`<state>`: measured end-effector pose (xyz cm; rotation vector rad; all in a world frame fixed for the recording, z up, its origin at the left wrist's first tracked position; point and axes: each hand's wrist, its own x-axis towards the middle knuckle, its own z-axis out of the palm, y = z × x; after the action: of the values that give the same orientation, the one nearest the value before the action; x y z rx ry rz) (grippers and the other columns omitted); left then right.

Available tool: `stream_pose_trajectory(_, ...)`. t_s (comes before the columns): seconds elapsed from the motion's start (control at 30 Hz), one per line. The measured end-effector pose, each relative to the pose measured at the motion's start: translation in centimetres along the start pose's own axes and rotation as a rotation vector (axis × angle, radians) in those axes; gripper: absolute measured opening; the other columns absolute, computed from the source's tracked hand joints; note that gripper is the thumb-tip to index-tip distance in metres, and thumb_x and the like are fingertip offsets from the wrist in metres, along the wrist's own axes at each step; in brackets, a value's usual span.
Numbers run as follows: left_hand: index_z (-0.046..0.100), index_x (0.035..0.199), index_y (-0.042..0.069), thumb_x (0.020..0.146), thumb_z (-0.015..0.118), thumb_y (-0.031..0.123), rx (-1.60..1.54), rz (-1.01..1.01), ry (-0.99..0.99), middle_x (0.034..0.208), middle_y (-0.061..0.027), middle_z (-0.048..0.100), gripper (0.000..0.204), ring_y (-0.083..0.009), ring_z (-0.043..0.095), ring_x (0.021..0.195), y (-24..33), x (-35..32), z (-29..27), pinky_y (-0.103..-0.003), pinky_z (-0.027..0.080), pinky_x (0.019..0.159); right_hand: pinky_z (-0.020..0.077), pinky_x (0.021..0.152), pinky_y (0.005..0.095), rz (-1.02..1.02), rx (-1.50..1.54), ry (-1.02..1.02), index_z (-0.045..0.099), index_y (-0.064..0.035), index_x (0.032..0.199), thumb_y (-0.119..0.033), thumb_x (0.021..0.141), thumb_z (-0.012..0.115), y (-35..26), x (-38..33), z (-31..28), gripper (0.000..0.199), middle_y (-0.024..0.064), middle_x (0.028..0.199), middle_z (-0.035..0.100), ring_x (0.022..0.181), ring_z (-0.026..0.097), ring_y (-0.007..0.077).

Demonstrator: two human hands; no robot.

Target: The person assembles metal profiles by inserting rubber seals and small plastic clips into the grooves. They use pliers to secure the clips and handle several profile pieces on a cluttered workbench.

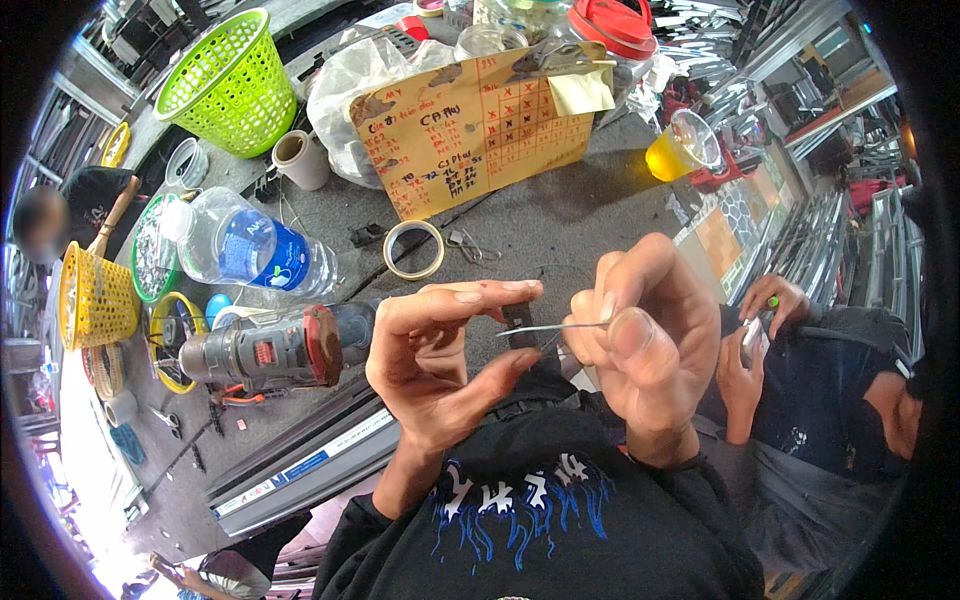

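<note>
**Operator:** Closest to my lens is the black sweatshirt (530, 520) with blue print, and both bare hands are raised just above it. My left hand (440, 360) is curled, thumb and forefinger pinched on a small dark part (519, 325). My right hand (640, 340) is closed around a thin metal pin (550, 327), whose tip meets that dark part.

**Colleague:** So the part is off the worktop?

**Operator:** Yes, held in the air between the two hands, over the worktop's (560, 225) near edge. Just left of my left hand lies a grey power tool (270, 350) with a red collar; behind it, a plastic water bottle (250, 250) on its side. A roll of tape (414, 249) sits mid-worktop, in front of a leaning yellow chart (470, 125). A green basket (225, 85) stands at the far left corner.

**Colleague:** Anyone else?

**Operator:** A seated person's hands (755, 330) at the right, holding something small I cannot tell.
</note>
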<state>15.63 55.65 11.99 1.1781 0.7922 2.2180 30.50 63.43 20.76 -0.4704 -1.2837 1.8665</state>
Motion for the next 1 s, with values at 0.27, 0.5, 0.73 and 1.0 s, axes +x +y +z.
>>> stream_pose_trajectory(0.27,0.049,0.134,0.002,0.083,0.089,-0.006,0.155,0.010,-0.034,0.125,-0.0259,0.070,0.065,-0.0391,0.071,0.122,0.5,0.2,-0.6,-0.060,0.059,0.107,0.0390,0.060,0.0201,-0.124,-0.143,0.150,0.063,-0.0024,0.103,-0.003,0.097,0.071,-0.6,-0.8,-2.4,0.010,-0.0021,0.085,0.063,0.067,0.051,0.0011)
stream_pose_trajectory(0.5,0.058,0.129,-0.001,0.080,0.091,-0.008,0.341,0.019,-0.038,0.124,-0.0278,0.075,0.059,-0.0343,0.076,0.114,0.8,0.0,-0.3,-0.043,0.062,0.094,0.0408,0.061,0.0188,-0.012,-0.594,0.102,0.066,-0.0024,0.098,-0.005,0.097,0.076,-0.8,-1.0,-2.1,0.010,-0.0040,0.081,0.066,0.071,0.055,-0.0019)
stream_pose_trajectory(0.73,0.071,0.133,0.003,0.079,0.089,-0.007,0.708,-0.207,-0.195,0.129,-0.0197,0.077,0.057,-0.0209,0.081,0.095,1.9,-1.5,-1.0,-0.031,0.066,0.079,0.0492,0.068,0.0237,0.283,-0.506,-0.106,0.066,-0.0030,0.112,-0.021,0.108,0.069,5.2,-0.8,-5.7,0.019,-0.0011,0.090,0.066,0.080,0.060,0.0048)
stream_pose_trajectory(1.0,0.060,0.148,0.011,0.092,0.077,0.005,1.036,-0.691,-0.578,0.160,-0.0204,0.053,0.058,-0.0386,0.073,0.119,2.9,-6.2,-3.5,-0.046,0.064,0.094,0.0506,0.069,0.0279,0.848,-0.023,-0.584,0.068,-0.0029,0.125,-0.032,0.112,0.065,18.2,-3.6,-9.7,0.032,0.0054,0.101,0.071,0.084,0.064,0.0113)
